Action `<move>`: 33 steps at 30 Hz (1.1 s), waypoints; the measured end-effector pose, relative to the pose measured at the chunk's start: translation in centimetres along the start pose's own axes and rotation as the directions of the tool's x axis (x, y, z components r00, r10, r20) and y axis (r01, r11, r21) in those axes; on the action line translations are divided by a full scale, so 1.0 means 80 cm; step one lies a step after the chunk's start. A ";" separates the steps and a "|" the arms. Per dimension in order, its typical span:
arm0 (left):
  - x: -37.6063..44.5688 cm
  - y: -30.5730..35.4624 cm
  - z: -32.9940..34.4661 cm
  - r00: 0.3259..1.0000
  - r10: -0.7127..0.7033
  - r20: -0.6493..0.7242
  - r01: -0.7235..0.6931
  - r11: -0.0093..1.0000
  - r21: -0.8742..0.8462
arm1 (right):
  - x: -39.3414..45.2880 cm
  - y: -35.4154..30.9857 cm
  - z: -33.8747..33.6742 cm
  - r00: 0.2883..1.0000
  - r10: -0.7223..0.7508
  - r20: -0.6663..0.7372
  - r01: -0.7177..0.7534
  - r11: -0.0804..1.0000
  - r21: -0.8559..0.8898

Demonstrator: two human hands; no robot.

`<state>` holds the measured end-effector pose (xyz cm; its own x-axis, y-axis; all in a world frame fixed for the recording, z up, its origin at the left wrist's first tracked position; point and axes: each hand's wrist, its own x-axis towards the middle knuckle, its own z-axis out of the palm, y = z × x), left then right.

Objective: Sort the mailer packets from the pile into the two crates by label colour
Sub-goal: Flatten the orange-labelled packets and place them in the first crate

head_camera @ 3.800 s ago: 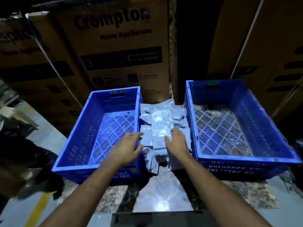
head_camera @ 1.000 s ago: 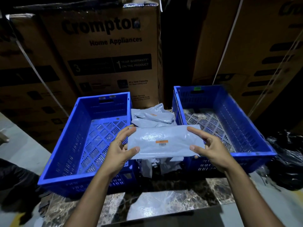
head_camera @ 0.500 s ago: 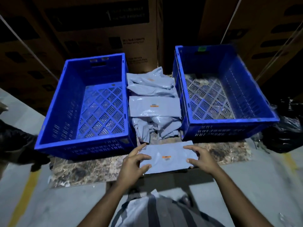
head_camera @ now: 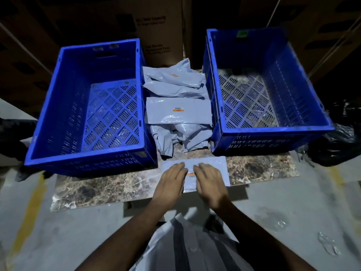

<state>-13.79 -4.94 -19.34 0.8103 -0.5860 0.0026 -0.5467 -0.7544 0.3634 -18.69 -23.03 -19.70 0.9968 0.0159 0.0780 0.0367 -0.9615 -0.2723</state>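
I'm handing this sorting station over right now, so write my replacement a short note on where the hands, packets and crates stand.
Left hand and right hand: both flat, fingers straight, pressing one grey packet onto the marble slab in front of the pile. Its orange label shows between the hands.
Pile: packets lie between the crates; the flat one on top also has an orange label.
Left crate and right crate: no packets inside. The right one has a green tag on its far rim.
Done: nothing sorted yet.
Left: crate this packet, then the whole pile.
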 end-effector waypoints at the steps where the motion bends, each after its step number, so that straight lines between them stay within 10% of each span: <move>1: 0.007 -0.002 0.007 0.999 0.002 0.053 -0.002 1.000 0.000 | 0.005 -0.003 0.011 0.998 -0.041 0.047 0.041 0.999 -0.010; 6: 0.009 -0.021 0.025 0.975 -0.031 0.221 0.008 0.994 0.105 | 0.002 0.006 0.036 0.983 -0.018 0.184 0.028 0.998 -0.052; 33: -0.005 -0.033 0.014 0.957 -0.226 0.184 0.194 0.965 0.174 | -0.009 0.069 0.016 0.946 0.292 0.144 -0.287 0.956 -0.055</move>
<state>-12.90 -3.09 -21.36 0.8599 -0.4448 -0.2506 -0.4070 -0.8936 0.1895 -19.09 -27.95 -22.51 0.9634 -0.2263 -0.1434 -0.2548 -0.9392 -0.2300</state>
